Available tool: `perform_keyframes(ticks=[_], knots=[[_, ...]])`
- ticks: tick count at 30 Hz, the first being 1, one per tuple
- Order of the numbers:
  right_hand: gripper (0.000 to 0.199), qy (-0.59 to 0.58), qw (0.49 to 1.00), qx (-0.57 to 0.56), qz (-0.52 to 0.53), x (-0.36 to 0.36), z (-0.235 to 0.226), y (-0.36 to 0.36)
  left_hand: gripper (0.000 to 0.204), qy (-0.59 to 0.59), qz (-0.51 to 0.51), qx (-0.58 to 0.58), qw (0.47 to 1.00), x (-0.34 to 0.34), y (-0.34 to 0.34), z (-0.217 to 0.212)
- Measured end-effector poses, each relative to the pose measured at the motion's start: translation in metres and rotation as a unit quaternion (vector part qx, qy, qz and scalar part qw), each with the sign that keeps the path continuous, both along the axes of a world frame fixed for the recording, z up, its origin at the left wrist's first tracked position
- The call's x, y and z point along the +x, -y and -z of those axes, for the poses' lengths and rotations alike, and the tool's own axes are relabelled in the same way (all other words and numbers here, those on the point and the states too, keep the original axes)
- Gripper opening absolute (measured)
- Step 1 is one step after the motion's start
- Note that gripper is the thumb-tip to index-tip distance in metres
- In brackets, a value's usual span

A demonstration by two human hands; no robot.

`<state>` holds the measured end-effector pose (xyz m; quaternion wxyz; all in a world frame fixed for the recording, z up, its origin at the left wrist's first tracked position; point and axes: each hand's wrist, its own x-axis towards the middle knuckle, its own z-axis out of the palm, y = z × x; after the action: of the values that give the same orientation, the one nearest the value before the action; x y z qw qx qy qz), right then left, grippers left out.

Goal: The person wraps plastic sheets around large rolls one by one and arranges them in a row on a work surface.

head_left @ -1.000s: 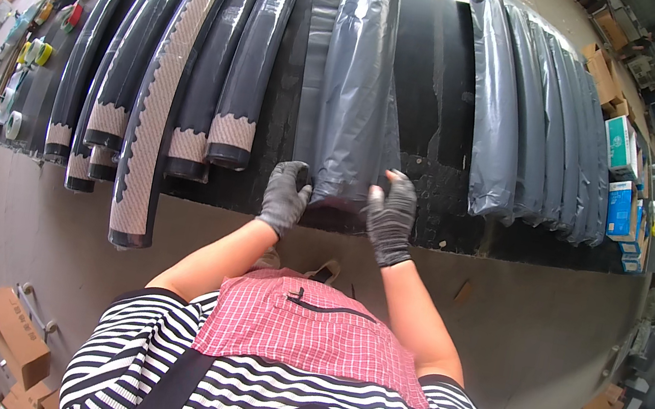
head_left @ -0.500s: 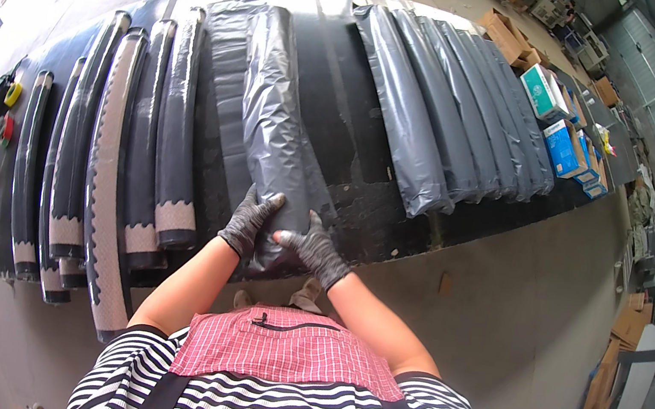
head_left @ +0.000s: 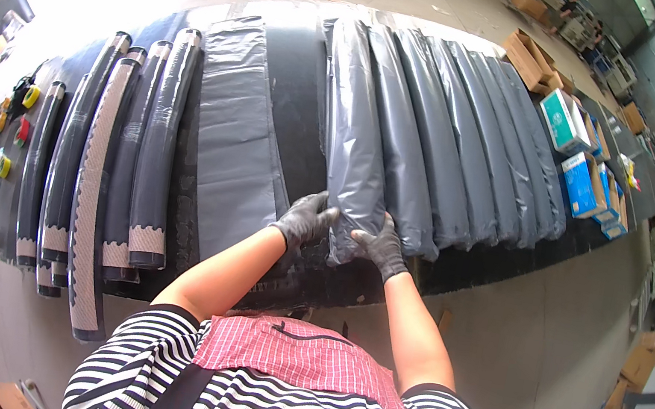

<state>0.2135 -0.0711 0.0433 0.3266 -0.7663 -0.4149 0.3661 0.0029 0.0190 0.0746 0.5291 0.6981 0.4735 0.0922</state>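
A long roll wrapped in grey plastic film (head_left: 358, 140) lies on the black table, at the left end of a row of similar wrapped rolls (head_left: 461, 158). Its near end is between my gloved hands. My left hand (head_left: 306, 220) grips it from the left, and my right hand (head_left: 382, 250) holds the right side with the thumb over the top. What is inside the film is hidden. A flat grey plastic sheet (head_left: 239, 138) is spread to the left of my left hand.
Several dark rolls with patterned beige borders (head_left: 161, 151) lie at the left, some overhanging the near edge. Tape rolls (head_left: 0, 165) are farther left. Blue boxes (head_left: 586, 187), a green-and-white box (head_left: 565, 123) and an open carton (head_left: 529, 61) stand at the right. Distant people are visible.
My hands have carried the wrapped roll rightward, from on top of the flat plastic sheet to beside the row of wrapped rolls. The sheet it covered now shows fully.
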Motion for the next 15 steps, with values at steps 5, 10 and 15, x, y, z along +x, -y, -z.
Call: perform_keyframes(ticks=[5,10,15], knots=[[0.105,0.065,0.998,0.006,-0.021,0.011,0.013,0.005,0.07,-0.295,0.174,0.197,0.919,-0.056,0.016,0.034],[0.05,0.226,0.917,0.287,-0.158,-0.085,-0.023,-0.024,0.065,-0.202,0.193,0.128,0.952,-0.09,0.008,0.054],[0.042,0.035,0.931,0.204,-0.301,-0.151,0.023,-0.069,0.045,0.058,0.212,-0.035,0.975,-0.125,0.005,-0.015]])
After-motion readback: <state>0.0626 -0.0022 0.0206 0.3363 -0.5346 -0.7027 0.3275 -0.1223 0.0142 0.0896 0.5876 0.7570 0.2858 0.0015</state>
